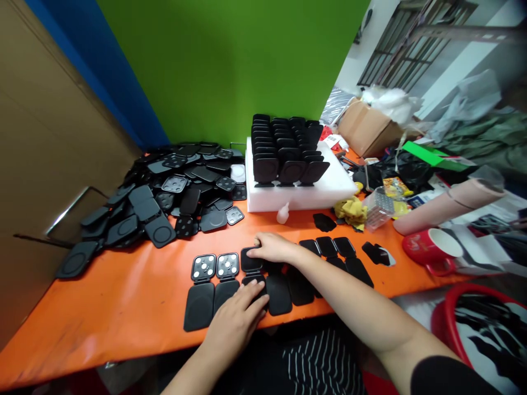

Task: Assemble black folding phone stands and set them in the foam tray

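Note:
A row of black hinged pads, which look like folding wireless chargers, lies unfolded along the front of the orange table. My left hand [241,310] rests palm down with fingers spread on the lower half of the third pad [251,260] from the left. On that pad's upper square, my right hand [272,248] presses with its fingers curled in and the thumb side down. Left of it, two pads [205,267] show upper squares with white dots and small holes. Farther right, pads [326,247] have plain black upper squares, partly hidden behind my right forearm.
A heap of black pads [160,206] covers the back left. Rows of pads stand upright on a white foam block [300,200]. A small bottle [282,214], black sheet pieces [324,222], yellow cloth [351,212] and a red mug [424,249] are also around.

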A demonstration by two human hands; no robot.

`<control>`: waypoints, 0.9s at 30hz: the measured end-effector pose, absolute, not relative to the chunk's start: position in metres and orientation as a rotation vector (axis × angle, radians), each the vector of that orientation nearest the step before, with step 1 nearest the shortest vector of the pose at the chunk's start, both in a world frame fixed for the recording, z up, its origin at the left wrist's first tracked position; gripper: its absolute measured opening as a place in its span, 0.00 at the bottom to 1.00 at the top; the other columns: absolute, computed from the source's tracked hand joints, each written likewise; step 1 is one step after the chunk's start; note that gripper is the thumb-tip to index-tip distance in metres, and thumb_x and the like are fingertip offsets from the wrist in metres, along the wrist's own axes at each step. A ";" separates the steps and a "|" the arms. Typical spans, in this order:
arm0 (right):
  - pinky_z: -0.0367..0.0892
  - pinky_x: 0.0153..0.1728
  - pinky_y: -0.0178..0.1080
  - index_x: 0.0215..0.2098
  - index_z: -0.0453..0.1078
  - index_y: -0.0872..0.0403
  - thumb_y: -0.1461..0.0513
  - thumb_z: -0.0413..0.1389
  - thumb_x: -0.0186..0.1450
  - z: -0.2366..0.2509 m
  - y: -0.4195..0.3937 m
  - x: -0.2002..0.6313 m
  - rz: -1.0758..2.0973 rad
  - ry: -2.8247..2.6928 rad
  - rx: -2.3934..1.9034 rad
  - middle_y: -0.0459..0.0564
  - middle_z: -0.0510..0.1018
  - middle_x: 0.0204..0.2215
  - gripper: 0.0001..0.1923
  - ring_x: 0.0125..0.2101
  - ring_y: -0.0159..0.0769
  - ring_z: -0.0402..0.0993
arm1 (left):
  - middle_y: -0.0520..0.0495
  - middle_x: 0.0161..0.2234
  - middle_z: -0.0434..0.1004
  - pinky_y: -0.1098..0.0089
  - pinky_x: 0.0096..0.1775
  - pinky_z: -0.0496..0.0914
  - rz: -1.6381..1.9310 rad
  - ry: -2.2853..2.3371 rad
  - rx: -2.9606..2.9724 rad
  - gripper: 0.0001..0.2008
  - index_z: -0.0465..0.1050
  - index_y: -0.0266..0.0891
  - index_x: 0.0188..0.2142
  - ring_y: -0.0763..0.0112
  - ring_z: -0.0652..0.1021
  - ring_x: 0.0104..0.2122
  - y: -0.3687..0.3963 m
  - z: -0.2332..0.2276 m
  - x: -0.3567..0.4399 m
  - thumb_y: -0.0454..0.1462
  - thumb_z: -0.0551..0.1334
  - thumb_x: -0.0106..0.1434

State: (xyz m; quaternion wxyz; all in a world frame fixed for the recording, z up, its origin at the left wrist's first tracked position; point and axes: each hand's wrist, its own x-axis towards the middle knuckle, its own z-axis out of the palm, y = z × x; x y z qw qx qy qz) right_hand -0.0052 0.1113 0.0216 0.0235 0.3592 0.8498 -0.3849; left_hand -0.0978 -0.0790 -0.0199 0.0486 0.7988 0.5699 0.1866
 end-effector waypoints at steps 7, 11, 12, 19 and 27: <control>0.62 0.30 0.32 0.31 0.61 0.53 0.58 0.54 0.58 0.027 0.078 0.014 -2.365 2.291 1.109 0.42 0.67 0.27 0.08 0.28 0.29 0.65 | 0.41 0.52 0.64 0.59 0.46 0.68 1.100 2.037 1.709 0.21 0.59 0.43 0.54 0.60 0.70 0.48 -0.065 0.007 -0.109 0.38 0.55 0.61; 0.64 0.35 0.34 0.36 0.64 0.52 0.57 0.53 0.59 0.029 0.051 0.015 -2.397 2.377 1.349 0.45 0.70 0.30 0.09 0.32 0.32 0.68 | 0.47 0.37 0.74 0.65 0.35 0.72 1.070 1.761 1.218 0.19 0.62 0.41 0.51 0.64 0.76 0.36 -0.043 0.023 -0.118 0.43 0.53 0.61; 0.64 0.35 0.35 0.37 0.64 0.52 0.57 0.52 0.60 0.028 0.045 0.014 -2.348 2.418 1.439 0.46 0.71 0.31 0.09 0.33 0.33 0.68 | 0.48 0.34 0.74 0.66 0.33 0.72 1.097 1.688 1.130 0.18 0.63 0.40 0.49 0.65 0.76 0.34 -0.040 0.026 -0.118 0.43 0.54 0.61; 0.62 0.31 0.35 0.33 0.63 0.54 0.55 0.48 0.63 0.029 0.016 0.013 -1.763 2.747 1.739 0.49 0.74 0.29 0.10 0.30 0.35 0.70 | 0.51 0.30 0.69 0.68 0.31 0.71 1.138 1.559 0.995 0.13 0.63 0.38 0.39 0.69 0.73 0.29 -0.039 0.032 -0.108 0.44 0.56 0.59; 0.60 0.28 0.33 0.34 0.65 0.53 0.57 0.47 0.64 0.026 0.024 0.030 -1.759 2.738 1.551 0.46 0.73 0.28 0.09 0.28 0.32 0.68 | 0.53 0.25 0.70 0.69 0.28 0.70 1.032 1.646 1.056 0.14 0.66 0.39 0.39 0.68 0.74 0.27 -0.045 0.033 -0.111 0.45 0.57 0.58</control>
